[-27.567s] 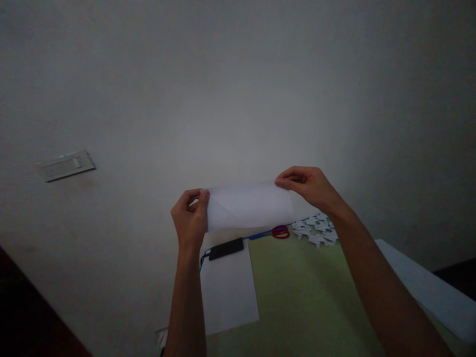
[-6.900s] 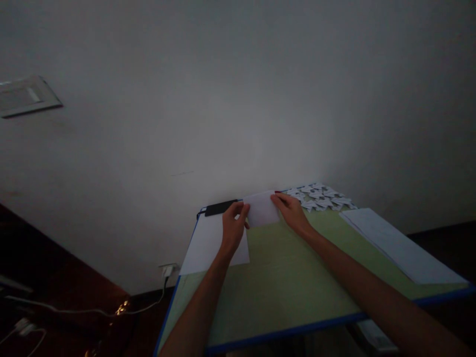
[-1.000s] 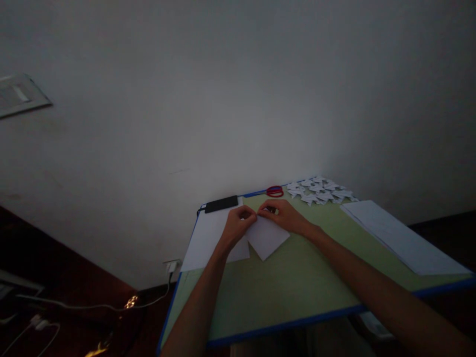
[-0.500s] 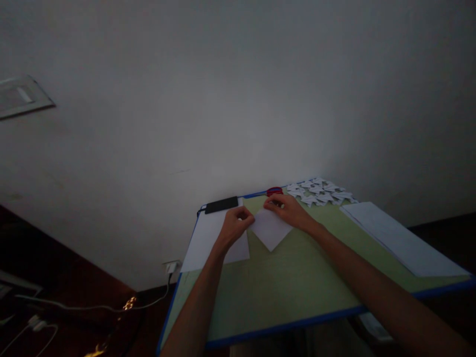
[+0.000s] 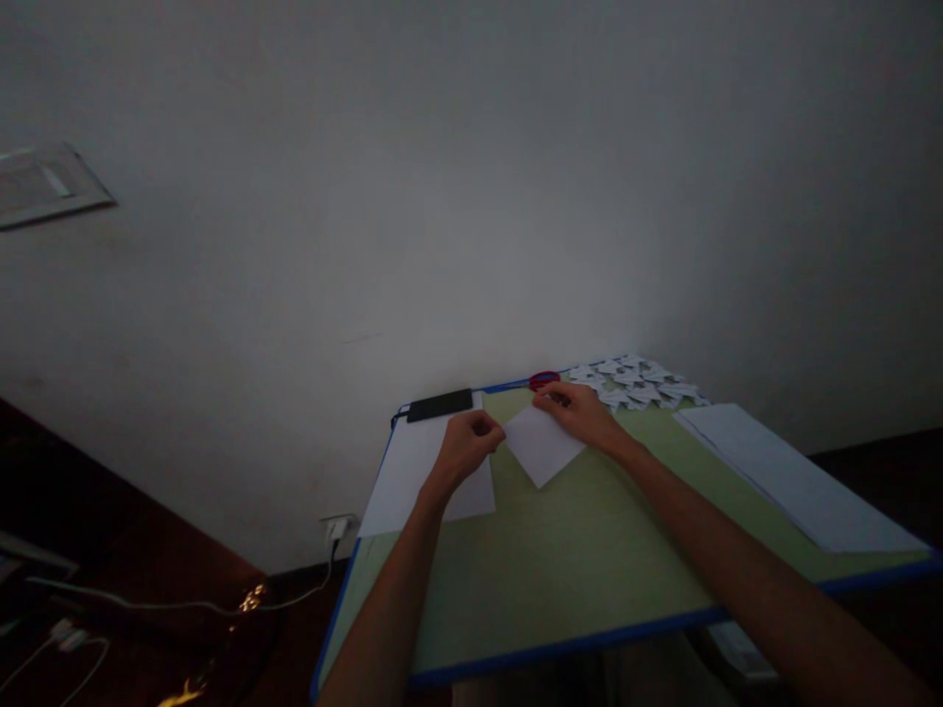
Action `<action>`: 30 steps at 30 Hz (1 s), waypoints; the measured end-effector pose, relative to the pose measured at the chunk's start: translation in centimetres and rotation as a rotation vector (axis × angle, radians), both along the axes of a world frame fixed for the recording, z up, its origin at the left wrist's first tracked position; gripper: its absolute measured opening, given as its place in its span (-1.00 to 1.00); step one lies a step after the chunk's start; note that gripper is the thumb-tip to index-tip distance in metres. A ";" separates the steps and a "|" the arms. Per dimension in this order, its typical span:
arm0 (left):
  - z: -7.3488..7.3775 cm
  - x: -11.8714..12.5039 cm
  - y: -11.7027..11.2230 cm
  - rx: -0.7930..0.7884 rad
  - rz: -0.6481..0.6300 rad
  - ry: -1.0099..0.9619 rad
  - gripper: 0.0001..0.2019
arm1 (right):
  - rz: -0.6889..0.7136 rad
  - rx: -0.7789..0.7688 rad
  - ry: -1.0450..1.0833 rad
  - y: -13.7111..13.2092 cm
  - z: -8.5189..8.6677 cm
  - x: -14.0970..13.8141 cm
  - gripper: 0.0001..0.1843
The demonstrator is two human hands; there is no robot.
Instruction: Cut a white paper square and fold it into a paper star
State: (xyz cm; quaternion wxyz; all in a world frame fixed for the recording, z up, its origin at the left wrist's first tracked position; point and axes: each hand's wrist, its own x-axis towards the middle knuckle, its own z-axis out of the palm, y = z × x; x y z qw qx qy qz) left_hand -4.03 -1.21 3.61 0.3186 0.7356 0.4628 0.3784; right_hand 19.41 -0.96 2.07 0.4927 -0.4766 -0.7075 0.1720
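A small white square sheet of paper [image 5: 543,452] is turned like a diamond over the middle of the table, one corner pointing toward me. My left hand [image 5: 469,446] is closed in a pinch at its left corner. With thumb and fingers pressed together, my right hand [image 5: 578,408] grips the far corner and covers part of the right side. Under my left hand lies a larger white sheet [image 5: 402,481], with a flat black object [image 5: 440,406], perhaps a phone, across its far edge.
Red-handled scissors [image 5: 543,379] lie at the far edge, beside several folded white paper pieces [image 5: 634,383]. A stack of white paper [image 5: 803,481] rests on the right of the blue-edged green table [image 5: 560,579]. The wall [image 5: 471,196] rises behind; a charger [image 5: 337,530] is plugged in low at left.
My right hand has shifted slightly right, and the square sheet has moved with it, its near corner now a little farther from me. My left hand has hardly moved.
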 end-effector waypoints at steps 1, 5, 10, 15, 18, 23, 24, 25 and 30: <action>-0.1 0.0 0.1 -0.007 -0.002 0.000 -0.91 | -0.003 -0.002 0.003 0.1 -0.1 0.1 -0.76; -0.4 0.0 0.4 -0.031 -0.016 -0.014 -0.89 | -0.007 -0.006 0.026 0.5 -0.6 0.4 -0.71; -0.6 -0.2 0.6 -0.013 -0.015 -0.053 -0.83 | 0.034 -0.017 0.067 0.9 -1.0 0.7 -0.67; -0.9 -0.3 0.8 0.014 0.001 -0.080 -0.82 | 0.049 -0.041 0.135 1.2 -1.3 1.2 -0.69; -0.9 -0.3 0.8 0.007 0.003 -0.093 -0.81 | 0.024 -0.072 0.203 1.3 -1.4 1.5 -0.68; -0.7 -0.2 0.5 -0.021 -0.013 -0.117 -0.80 | -0.016 -0.101 0.304 1.4 -1.4 1.7 -0.65; -0.7 -0.2 0.5 -0.023 -0.012 -0.121 -0.80 | -0.020 -0.102 0.316 1.4 -1.4 1.7 -0.65; -0.7 -0.2 0.5 -0.025 -0.011 -0.125 -0.79 | -0.020 -0.102 0.325 1.4 -1.4 1.6 -0.64; -0.5 -0.2 0.4 -0.021 0.004 -0.127 -0.79 | 0.008 -0.099 0.330 1.6 -1.5 1.5 -0.63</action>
